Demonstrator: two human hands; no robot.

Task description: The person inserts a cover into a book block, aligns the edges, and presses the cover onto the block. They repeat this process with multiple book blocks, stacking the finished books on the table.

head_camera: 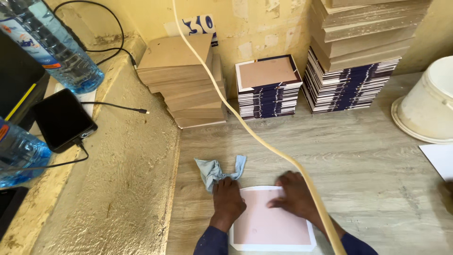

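A flat square board [271, 225] with a pink face and white border lies on the wood-grain table near the front edge. My left hand [227, 196] rests on its upper left corner, closed around a light blue cloth [217, 171] that spreads out beyond the board. My right hand [292, 192] lies flat on the board's upper right part, fingers spread, pressing it down. A thick cream cable [264, 141] runs diagonally in front of my right arm and hides part of it.
Stacks of brown boards [184, 80] and dark-edged covers [268, 87] stand against the yellow wall, with a taller stack [351, 61] at right. A white bucket [427, 106] sits far right. On the concrete ledge at left lie a phone [61, 119] and water bottles [52, 45].
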